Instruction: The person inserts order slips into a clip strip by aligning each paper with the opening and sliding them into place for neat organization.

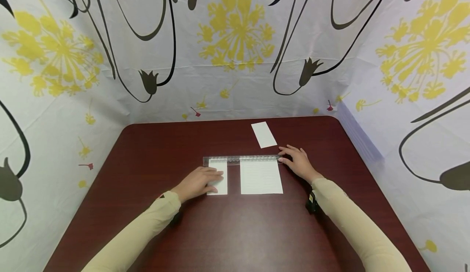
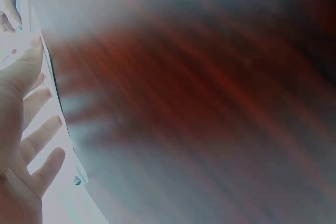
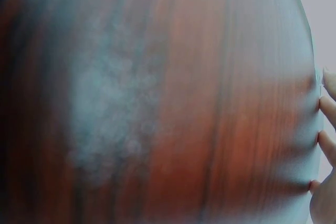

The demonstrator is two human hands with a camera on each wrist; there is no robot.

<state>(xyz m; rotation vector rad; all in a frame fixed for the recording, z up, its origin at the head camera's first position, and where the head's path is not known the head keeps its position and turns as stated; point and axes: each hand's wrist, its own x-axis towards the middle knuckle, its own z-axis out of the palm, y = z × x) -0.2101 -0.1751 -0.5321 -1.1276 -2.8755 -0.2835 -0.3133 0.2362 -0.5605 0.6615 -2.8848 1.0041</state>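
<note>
A clear ruler [image 1: 233,159] lies across the top edges of two white pieces of paper. My left hand [image 1: 200,182] rests with fairly straight fingers on the narrow left paper [image 1: 222,188], covering part of it. To the right lies a wider sheet [image 1: 261,178] with faint lines, a strip of dark table between the two. At the ruler's right end, my right hand [image 1: 299,163] holds it between thumb and forefinger, the other fingers spread behind. In the wrist views, the left hand [image 2: 26,135] and right hand [image 3: 326,150] show only at the frame edges.
A small white card [image 1: 264,134] lies at an angle on the dark red-brown table [image 1: 235,231], beyond the ruler. Patterned cloth [image 1: 235,92] hangs around the back and sides. A black device [image 1: 311,202] sits at my right wrist.
</note>
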